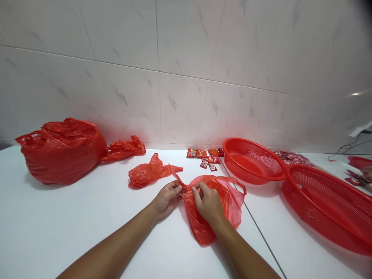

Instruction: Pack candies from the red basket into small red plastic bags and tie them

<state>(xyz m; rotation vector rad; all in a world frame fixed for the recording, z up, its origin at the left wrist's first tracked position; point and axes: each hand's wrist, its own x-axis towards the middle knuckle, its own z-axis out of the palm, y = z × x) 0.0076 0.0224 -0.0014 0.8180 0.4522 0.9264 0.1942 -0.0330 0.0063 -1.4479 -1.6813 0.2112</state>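
A thin red plastic bag (200,228) with loop handles lies on the white table in front of me. My left hand (168,197) is closed on the bag's upper left edge, near one handle. Beside it my right hand (207,199) pinches the same edge between thumb and fingers. The rest of the bag spreads out to the right, where its other handle (242,188) lies loose. What the bag holds, if anything, I cannot tell. Just beyond my left hand is a small crumpled red bag (148,172).
A large full red bag (64,155) stands at the left, with another crumpled red bag (124,149) beside it. Small red packets (202,154) lie by the tiled wall. Two red plastic baskets (252,176) stand right. Another person's hand (366,172) shows at the far right edge.
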